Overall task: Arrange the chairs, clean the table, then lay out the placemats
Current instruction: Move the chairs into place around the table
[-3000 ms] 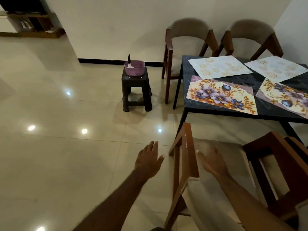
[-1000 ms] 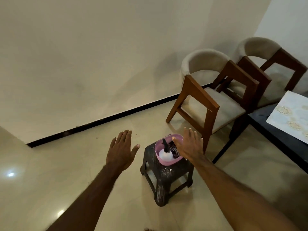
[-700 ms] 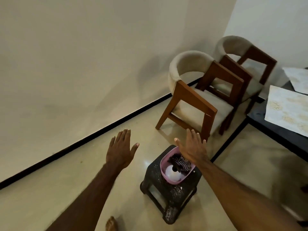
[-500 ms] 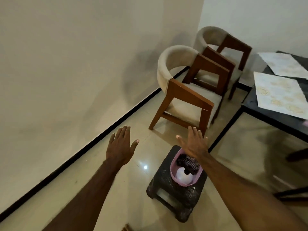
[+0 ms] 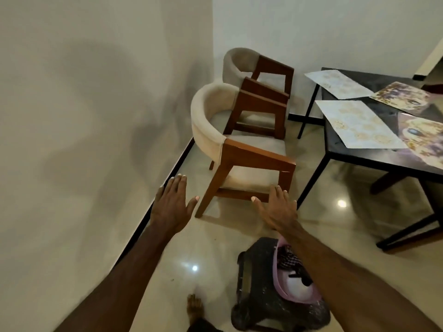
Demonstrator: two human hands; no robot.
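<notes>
Two wooden chairs with beige padded backs stand by the wall: the near chair (image 5: pixel 242 149) and, behind it, the far chair (image 5: pixel 254 68). Both face the black table (image 5: pixel 335 153) at the right. Two pale placemats (image 5: pixel 357 124) and floral placemats (image 5: pixel 422 133) lie on the table. My left hand (image 5: pixel 171 207) hovers with spread fingers just left of the near chair's front leg. My right hand (image 5: pixel 279 208) hovers with straight fingers just short of the chair's lower front rail. Neither hand holds anything.
A dark plastic stool (image 5: pixel 254 291) stands under my right forearm and carries a pink tub (image 5: pixel 297 293) with a bottle and a dark cloth. A bare foot (image 5: pixel 194 307) shows at the bottom. The wall with its black skirting runs along the left.
I have moved forward past the stool, which now lies under my right forearm. Both hands have come close to the near chair's front, still holding nothing.
</notes>
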